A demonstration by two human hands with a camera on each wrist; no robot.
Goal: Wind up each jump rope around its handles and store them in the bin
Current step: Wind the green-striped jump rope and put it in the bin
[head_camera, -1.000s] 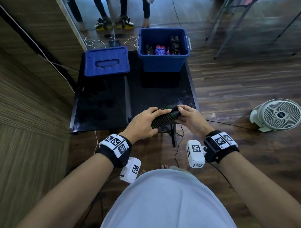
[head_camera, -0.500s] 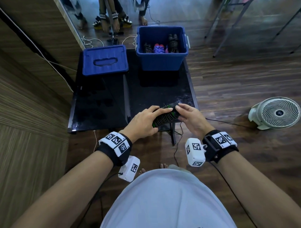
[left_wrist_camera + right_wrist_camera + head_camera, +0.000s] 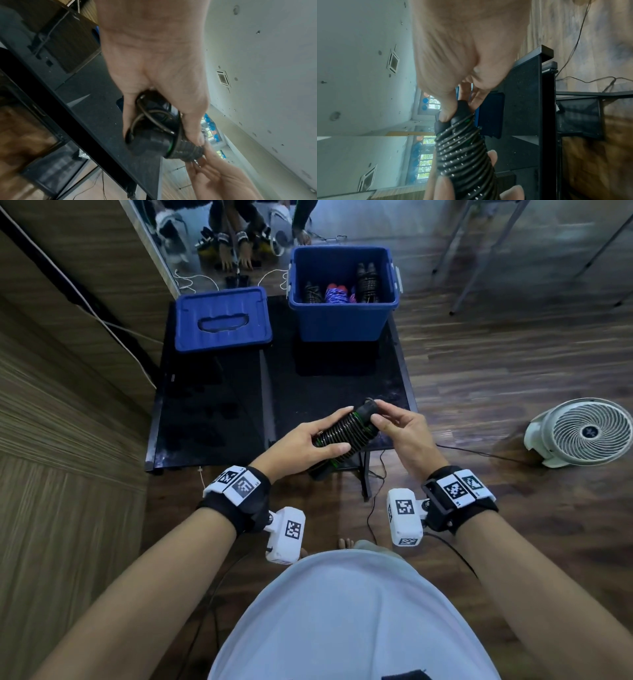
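Left hand: the left hand (image 3: 301,445) wraps its fingers and thumb round the lower end of the black jump rope bundle with green accents (image 3: 346,433), cord coiled tightly round its paired handles.
Right hand: the right hand (image 3: 399,429) pinches the bundle's upper end between thumb and fingertips — the thumb presses on a black handle cap.
Bundle: held in the air at centre frame, tilted, above the near edge of the black table (image 3: 212,405).
Bin: the open blue plastic bin (image 3: 342,316) stands at the table's far end, upper centre, holding three wound ropes — two black, one purple and red.
Lid: the blue lid (image 3: 222,318) lies flat left of the bin.
Floor: a white fan (image 3: 582,433) sits at right.
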